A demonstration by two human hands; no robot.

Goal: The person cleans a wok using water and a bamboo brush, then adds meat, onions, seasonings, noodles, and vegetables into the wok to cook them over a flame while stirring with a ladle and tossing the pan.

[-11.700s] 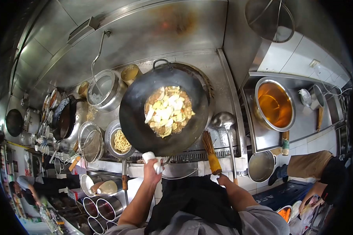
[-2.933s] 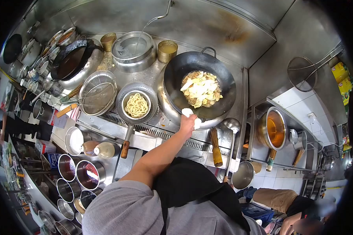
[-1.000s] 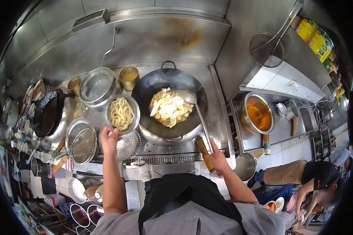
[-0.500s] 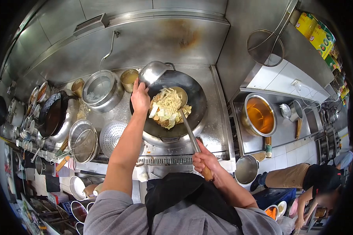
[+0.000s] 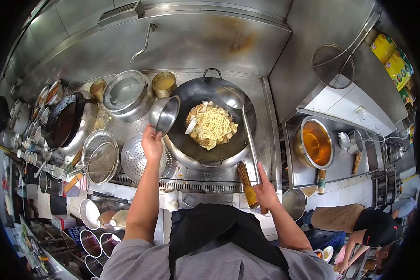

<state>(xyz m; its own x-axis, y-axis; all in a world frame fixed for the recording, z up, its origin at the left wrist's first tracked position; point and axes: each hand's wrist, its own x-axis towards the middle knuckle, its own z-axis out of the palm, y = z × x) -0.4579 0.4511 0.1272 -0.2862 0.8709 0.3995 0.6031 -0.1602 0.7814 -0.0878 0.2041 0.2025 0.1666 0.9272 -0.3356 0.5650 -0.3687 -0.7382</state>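
My left hand (image 5: pixel 152 143) grips a steel bowl (image 5: pixel 165 115) by its rim, tilted at the wok's left side, its inside bare. My right hand (image 5: pixel 266 190) is closed around the handle of a long ladle (image 5: pixel 250 133). The ladle's round head rests over the far right part of the black wok (image 5: pixel 186 93), above the food. Thick pale noodles (image 5: pixel 214 123) lie heaped in the wok, over sliced pieces and white chunks. Close beside my right hand, a bamboo brush (image 5: pixel 247 183) leans at the stove edge.
Left of the wok are a perforated strainer (image 5: pixel 134 156), a mesh sieve (image 5: pixel 101 163), a lidded steel pot (image 5: pixel 127 100) and a brass-coloured cup (image 5: pixel 164 83). To the right, a pot of amber liquid (image 5: pixel 316 143) stands on a steel counter. Another person (image 5: pixel 373 224) bends at lower right.
The upturned bowl over the wok has come left and down, now showing its inside. The ladle head has left the noodles for the far right. The noodles now lie in a rounder heap.
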